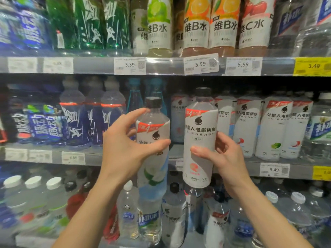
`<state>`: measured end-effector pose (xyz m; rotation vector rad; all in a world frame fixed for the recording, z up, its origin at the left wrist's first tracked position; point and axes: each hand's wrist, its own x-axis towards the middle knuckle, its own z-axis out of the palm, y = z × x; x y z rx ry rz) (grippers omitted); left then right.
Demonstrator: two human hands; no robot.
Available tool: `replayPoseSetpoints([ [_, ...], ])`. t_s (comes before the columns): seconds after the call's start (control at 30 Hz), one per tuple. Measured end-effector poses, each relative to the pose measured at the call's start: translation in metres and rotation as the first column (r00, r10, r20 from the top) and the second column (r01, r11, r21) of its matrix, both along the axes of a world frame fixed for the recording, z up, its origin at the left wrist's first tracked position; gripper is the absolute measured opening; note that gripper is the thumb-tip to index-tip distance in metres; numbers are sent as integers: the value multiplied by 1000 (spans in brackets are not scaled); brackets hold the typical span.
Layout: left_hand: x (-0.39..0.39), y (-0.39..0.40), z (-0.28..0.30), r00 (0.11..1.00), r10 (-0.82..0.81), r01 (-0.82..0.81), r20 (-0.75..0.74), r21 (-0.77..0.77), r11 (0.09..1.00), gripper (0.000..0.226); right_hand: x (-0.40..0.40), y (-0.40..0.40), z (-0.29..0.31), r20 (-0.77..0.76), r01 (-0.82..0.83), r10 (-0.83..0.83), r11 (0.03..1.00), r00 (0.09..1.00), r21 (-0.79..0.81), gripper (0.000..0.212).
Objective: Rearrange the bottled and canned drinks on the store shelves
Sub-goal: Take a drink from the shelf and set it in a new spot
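Observation:
I hold two white-labelled electrolyte-water bottles with black caps in front of the middle shelf. My left hand [125,145] grips the left bottle [154,126], whose label has a blue-green picture low down, thumb across its front. My right hand [220,154] grips the right bottle [199,129], with a pink fruit on its label, from its right side. Both bottles are upright and lifted off the shelf, a small gap between them.
The middle shelf [86,149] carries dark blue sports drinks at left and a row of matching white bottles [268,129] at right. Vitamin-water bottles [195,24] stand on the top shelf. The bottom shelf holds several water bottles [128,210]. Price tags line the shelf edges.

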<state>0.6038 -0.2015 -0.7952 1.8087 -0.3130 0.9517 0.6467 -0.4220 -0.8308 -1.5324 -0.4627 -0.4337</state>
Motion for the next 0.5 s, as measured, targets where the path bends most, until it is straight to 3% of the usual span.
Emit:
replayPoseSetpoints([
  [0.3,7,23,-4,999,6,-9,-33,-80,997,83,7,9,24,101,136,-133,990,986,-32,40],
  [0.5,17,27,-11,999,-11,8,-47,-80,997,78,38,38,37,172,290,-271,952,947,-97,58],
])
